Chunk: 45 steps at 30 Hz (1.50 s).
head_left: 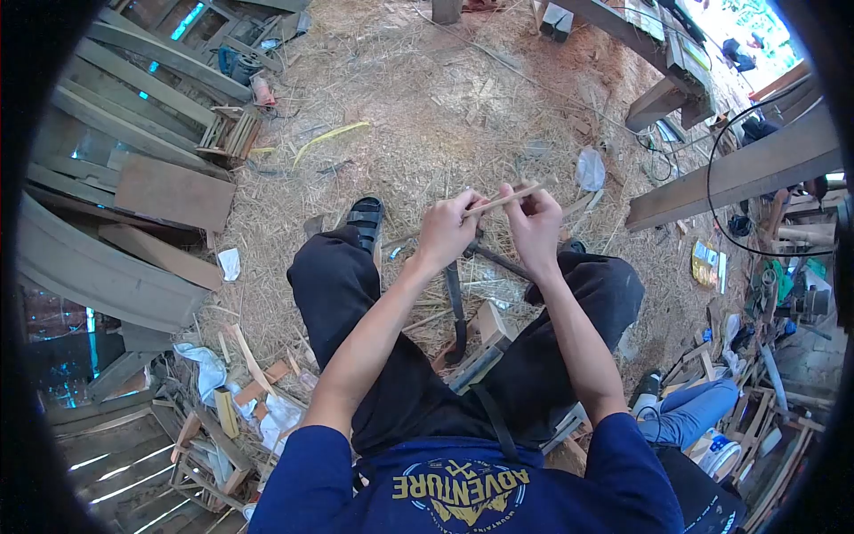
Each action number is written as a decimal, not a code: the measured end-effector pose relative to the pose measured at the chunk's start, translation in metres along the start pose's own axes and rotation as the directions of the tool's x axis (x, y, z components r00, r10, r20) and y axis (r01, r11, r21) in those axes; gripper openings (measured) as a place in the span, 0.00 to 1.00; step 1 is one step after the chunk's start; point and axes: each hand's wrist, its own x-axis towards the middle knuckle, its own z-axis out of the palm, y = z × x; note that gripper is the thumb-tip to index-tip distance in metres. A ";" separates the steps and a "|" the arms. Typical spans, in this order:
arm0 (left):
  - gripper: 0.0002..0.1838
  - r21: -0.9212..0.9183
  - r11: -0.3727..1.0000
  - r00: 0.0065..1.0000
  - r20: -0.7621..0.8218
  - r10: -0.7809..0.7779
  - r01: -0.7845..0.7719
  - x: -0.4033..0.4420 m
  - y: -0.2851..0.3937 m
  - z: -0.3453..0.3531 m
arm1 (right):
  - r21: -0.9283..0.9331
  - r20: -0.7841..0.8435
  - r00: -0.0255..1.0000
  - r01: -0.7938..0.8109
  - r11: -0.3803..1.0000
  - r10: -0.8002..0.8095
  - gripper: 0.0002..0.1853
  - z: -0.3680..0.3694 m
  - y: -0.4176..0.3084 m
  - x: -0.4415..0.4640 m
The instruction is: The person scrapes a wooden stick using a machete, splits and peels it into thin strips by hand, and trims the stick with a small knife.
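A thin, pale wooden stick (pixel 509 199) runs between my two hands, in front of my knees and above the ground. My left hand (pixel 447 233) pinches it near its left end, fingers closed. Further along, my right hand (pixel 535 227) has thumb and fingers closed on the same stick, whose tip sticks out past it to the right. Below the hands lie a dark, curved tool (pixel 456 313) with a hooked end and a dark bar (pixel 500 260); I cannot tell their exact kind. A wooden block (pixel 492 326) is between my legs.
Straw and shavings cover the ground (pixel 427 98). Wooden boards (pixel 173 191) are stacked at left. A heavy beam (pixel 738 173) juts in from the right. Another person's leg in jeans (pixel 692 414) is at lower right. A plastic bag (pixel 589 169) and a yellow strip (pixel 331 135) lie ahead.
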 end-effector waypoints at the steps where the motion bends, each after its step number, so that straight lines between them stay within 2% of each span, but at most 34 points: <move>1: 0.08 -0.006 1.000 0.999 -0.027 0.022 -0.022 -0.001 -0.005 0.002 | -0.055 0.005 0.999 0.045 0.998 -0.044 0.15 0.001 0.002 0.001; 3: 0.09 -0.017 0.997 0.995 -0.073 0.069 -0.070 -0.001 -0.013 0.005 | -0.163 0.014 0.991 0.130 0.978 -0.130 0.14 0.000 0.006 0.003; 6: 0.10 0.066 0.997 0.993 -0.106 0.059 -0.052 -0.004 -0.011 -0.002 | -0.375 0.124 0.985 0.156 0.914 -0.117 0.15 -0.008 0.001 0.009; 7: 0.11 0.061 0.998 0.997 -0.078 -0.010 0.015 -0.002 -0.014 -0.004 | -0.399 0.128 0.987 0.141 0.906 -0.097 0.16 -0.008 0.000 0.010; 9: 0.12 0.102 0.995 0.995 -0.091 0.028 -0.018 -0.005 -0.011 -0.005 | -0.449 0.136 0.989 0.112 0.887 -0.056 0.19 -0.009 -0.001 0.010; 12: 0.12 0.114 0.992 0.991 -0.118 0.059 -0.045 -0.010 -0.001 -0.005 | -0.411 0.115 0.993 0.034 0.911 0.015 0.20 -0.013 -0.002 0.011; 18: 0.11 0.159 0.978 0.981 -0.123 0.151 -0.131 -0.015 -0.001 -0.001 | -0.392 0.121 0.991 -0.005 0.920 0.057 0.17 -0.021 -0.002 0.010; 25: 0.09 0.198 0.957 0.959 -0.146 0.243 -0.212 -0.017 0.002 0.006 | -0.564 0.008 0.995 0.085 0.822 -0.098 0.15 -0.019 -0.007 0.004; 27: 0.09 0.185 0.964 0.968 -0.127 0.217 -0.192 -0.017 0.007 0.005 | -0.613 -0.008 0.989 0.111 0.782 -0.147 0.14 -0.020 -0.011 0.004; 30: 0.09 0.166 0.965 0.964 -0.137 0.227 -0.204 -0.016 0.006 0.006 | -0.697 0.046 0.980 0.169 0.697 -0.191 0.14 -0.018 -0.006 0.006; 42: 0.09 0.148 0.968 0.955 -0.191 0.227 -0.201 -0.018 -0.001 0.005 | -0.670 0.099 0.937 0.311 0.674 -0.334 0.09 -0.004 0.006 0.009; 45: 0.09 0.157 0.969 0.956 -0.192 0.220 -0.192 -0.019 0.000 0.003 | -0.605 0.085 0.923 0.347 0.717 -0.376 0.08 -0.001 0.005 0.007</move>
